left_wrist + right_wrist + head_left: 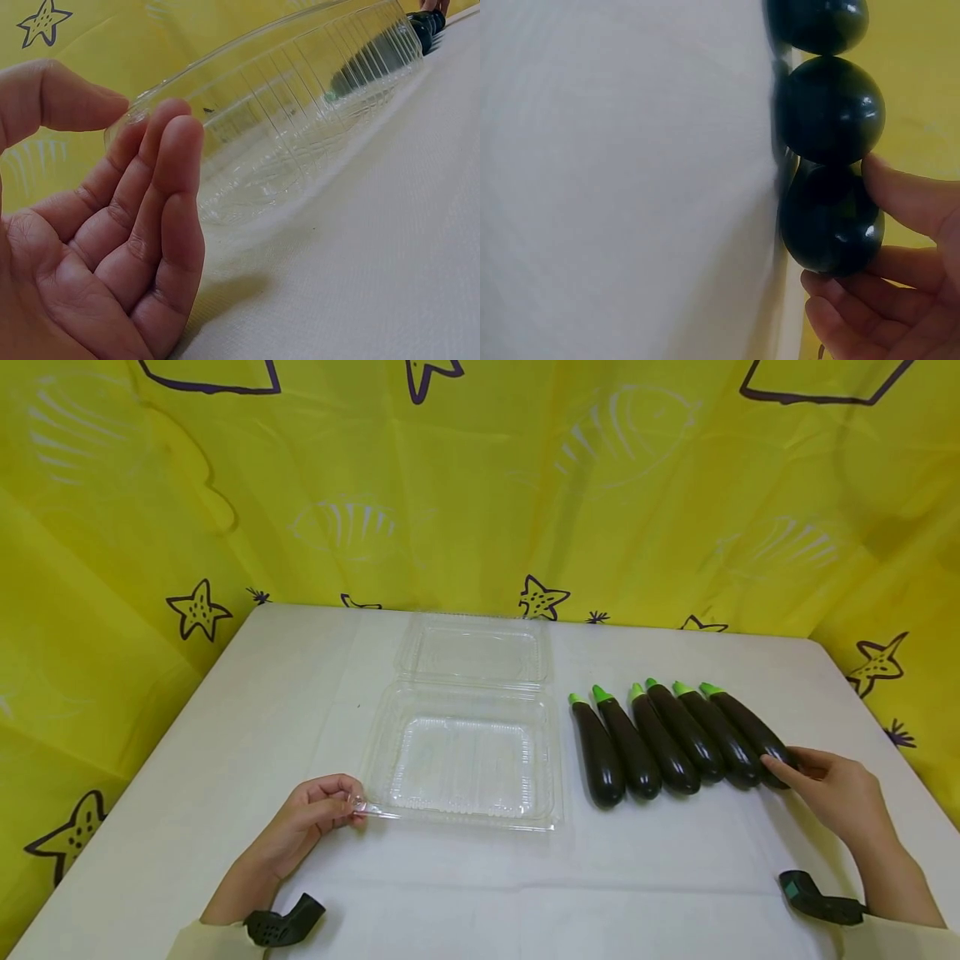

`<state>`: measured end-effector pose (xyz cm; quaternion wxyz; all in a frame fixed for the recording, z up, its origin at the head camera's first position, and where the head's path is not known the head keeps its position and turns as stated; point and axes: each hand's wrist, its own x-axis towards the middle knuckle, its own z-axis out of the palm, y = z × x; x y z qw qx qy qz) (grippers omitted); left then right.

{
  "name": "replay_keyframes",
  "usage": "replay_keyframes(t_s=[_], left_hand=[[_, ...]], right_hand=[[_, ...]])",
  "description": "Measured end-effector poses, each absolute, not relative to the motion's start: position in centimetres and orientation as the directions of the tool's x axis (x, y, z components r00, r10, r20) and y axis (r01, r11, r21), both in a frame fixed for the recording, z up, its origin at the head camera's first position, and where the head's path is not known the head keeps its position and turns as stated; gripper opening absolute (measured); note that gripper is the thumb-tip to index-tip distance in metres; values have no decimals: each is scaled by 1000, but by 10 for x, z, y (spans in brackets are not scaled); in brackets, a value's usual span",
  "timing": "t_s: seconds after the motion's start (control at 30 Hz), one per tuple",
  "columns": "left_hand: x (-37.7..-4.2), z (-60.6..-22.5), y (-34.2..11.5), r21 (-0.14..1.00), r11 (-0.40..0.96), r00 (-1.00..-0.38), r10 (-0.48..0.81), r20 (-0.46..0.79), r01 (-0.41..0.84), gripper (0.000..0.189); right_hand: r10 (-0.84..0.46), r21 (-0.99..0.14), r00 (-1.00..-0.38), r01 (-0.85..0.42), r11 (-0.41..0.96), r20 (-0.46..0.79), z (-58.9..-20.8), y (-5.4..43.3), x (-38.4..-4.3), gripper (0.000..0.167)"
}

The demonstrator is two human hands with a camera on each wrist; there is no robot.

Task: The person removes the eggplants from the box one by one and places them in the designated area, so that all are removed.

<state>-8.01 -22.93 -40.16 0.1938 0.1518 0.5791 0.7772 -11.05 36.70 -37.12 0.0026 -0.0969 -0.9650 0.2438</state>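
Observation:
A clear plastic clamshell container (465, 756) lies opened out on the white table, its lid (476, 652) folded back toward the curtain. My left hand (318, 814) pinches the container's near left corner between thumb and fingers; the left wrist view shows the thumb on the rim (139, 112). To the right, several dark eggplants with green stem ends lie side by side. My right hand (843, 793) has its thumb and fingers around the thick lower end of the rightmost eggplant (750, 727). In the right wrist view, that eggplant (829, 225) touches its neighbour (836, 112).
A yellow curtain (480, 485) with starfish and fish drawings stands behind the table and at both sides. The leftmost eggplant (598, 760) lies a little right of the container. A black device (285, 922) is strapped to the left wrist, another (821, 902) to the right.

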Motion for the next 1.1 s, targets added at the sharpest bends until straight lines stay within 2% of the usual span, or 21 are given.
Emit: replay_keyframes(t_s=[0.53,0.87,1.1], left_hand=[[-83,-404,-231,961,-249,-883,469,11,-120,22],[-84,-407,-234,966,-256,-872,481,88,-43,24],[-84,-409,-236,962,-268,-874,478,88,-49,26]], right_hand=[[177,-482,-977,211,850,-116,-368,367,-112,74],[182,-460,-966,247,853,-181,-366,369,-111,79],[192,-452,-968,245,858,-161,-366,371,-111,79]])
